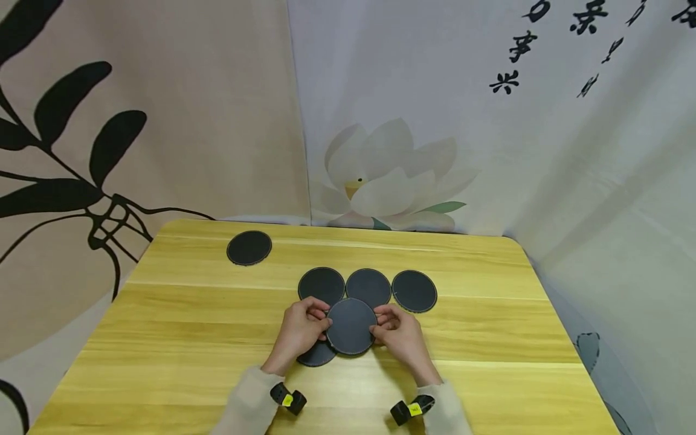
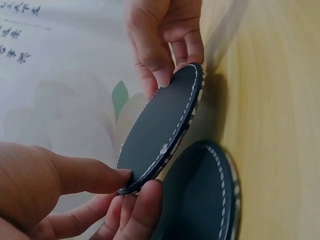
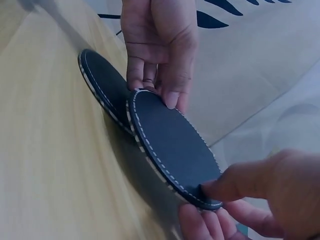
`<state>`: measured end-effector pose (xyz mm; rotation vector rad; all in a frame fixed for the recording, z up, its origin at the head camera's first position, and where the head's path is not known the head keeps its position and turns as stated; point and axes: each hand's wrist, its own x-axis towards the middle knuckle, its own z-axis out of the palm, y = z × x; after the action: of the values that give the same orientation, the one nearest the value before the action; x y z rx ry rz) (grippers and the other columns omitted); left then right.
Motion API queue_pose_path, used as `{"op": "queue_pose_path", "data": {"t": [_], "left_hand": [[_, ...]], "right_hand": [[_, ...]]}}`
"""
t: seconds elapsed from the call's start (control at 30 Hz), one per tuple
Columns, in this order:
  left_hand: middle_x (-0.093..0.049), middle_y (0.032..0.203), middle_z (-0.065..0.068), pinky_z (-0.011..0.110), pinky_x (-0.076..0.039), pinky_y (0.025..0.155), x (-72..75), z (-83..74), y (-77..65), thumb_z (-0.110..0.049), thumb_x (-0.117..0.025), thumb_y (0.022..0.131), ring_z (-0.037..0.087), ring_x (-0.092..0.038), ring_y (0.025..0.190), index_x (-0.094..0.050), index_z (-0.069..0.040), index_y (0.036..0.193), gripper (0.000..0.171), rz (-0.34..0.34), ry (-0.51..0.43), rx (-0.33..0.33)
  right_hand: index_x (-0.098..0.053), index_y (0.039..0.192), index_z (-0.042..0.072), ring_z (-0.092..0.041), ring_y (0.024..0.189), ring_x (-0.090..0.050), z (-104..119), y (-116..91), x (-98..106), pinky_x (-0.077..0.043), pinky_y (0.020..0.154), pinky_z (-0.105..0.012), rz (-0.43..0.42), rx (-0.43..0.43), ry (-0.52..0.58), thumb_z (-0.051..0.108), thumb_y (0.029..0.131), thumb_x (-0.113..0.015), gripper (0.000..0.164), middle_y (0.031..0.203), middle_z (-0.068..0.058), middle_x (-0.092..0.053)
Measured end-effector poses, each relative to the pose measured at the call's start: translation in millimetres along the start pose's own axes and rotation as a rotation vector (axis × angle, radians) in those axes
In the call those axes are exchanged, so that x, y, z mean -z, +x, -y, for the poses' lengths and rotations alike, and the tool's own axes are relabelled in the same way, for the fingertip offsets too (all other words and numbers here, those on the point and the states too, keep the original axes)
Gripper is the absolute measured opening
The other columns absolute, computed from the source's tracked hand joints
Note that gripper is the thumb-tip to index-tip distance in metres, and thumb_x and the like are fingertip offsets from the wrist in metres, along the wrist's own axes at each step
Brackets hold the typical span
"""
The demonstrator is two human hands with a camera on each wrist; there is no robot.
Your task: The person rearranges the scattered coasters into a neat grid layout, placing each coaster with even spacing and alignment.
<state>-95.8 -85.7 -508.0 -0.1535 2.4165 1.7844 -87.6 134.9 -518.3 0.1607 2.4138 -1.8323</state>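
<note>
A round black coaster (image 1: 351,327) with white stitching round its rim is held just above the wooden table. My left hand (image 1: 302,327) pinches its left edge, thumb on top and fingers beneath. At the opposite edge my right hand (image 1: 401,338) pinches it the same way. In the left wrist view the held coaster (image 2: 160,120) is tilted, and a patterned underside edge shows. Another coaster (image 1: 316,355) lies partly hidden below my left hand; the right wrist view also shows this lower coaster (image 3: 102,82) behind the held one.
Behind the hands, three coasters lie in a row: left (image 1: 321,284), middle (image 1: 370,286) and right (image 1: 414,291). One more coaster (image 1: 249,248) lies at the table's back left. A printed curtain (image 1: 217,121) hangs behind the wooden table (image 1: 163,350).
</note>
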Motion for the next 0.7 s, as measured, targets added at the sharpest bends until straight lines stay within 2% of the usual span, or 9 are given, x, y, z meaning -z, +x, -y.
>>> {"op": "queue_pose_path", "data": {"t": [0.27,0.47,0.7], "left_hand": [[-0.06,0.081,0.012,0.03,-0.058,0.052,-15.2,-1.1,-2.2,0.008,-0.074,0.086,0.017,-0.063,0.053,-0.069,0.004,0.104,0.02,0.023,0.025,-0.036],[-0.061,0.078,0.011,0.029,-0.058,0.051,-23.2,-1.7,-2.5,0.008,-0.074,0.085,0.017,-0.063,0.051,-0.069,0.006,0.102,0.018,0.035,0.032,-0.026],[-0.063,0.074,0.008,0.026,-0.056,0.05,-28.8,-4.1,-3.8,0.006,-0.077,0.083,0.01,-0.06,0.048,-0.071,0.004,0.099,0.017,0.013,0.128,-0.049]], "right_hand": [[-0.071,0.11,0.001,-0.016,0.071,-0.062,-5.8,0.0,15.9,-0.063,0.061,-0.034,0.006,-0.03,-0.028,-0.007,0.081,-0.077,0.031,0.094,-0.015,-0.063],[-0.071,0.106,0.0,-0.017,0.072,-0.061,-8.5,0.1,21.9,-0.062,0.06,-0.033,-0.005,-0.036,-0.087,-0.006,0.08,-0.079,0.028,0.091,-0.012,-0.063],[-0.072,0.103,0.002,-0.016,0.071,-0.06,-8.7,0.0,24.7,-0.058,0.058,-0.028,-0.025,-0.023,-0.183,-0.003,0.078,-0.081,0.027,0.089,-0.011,-0.065]]}}
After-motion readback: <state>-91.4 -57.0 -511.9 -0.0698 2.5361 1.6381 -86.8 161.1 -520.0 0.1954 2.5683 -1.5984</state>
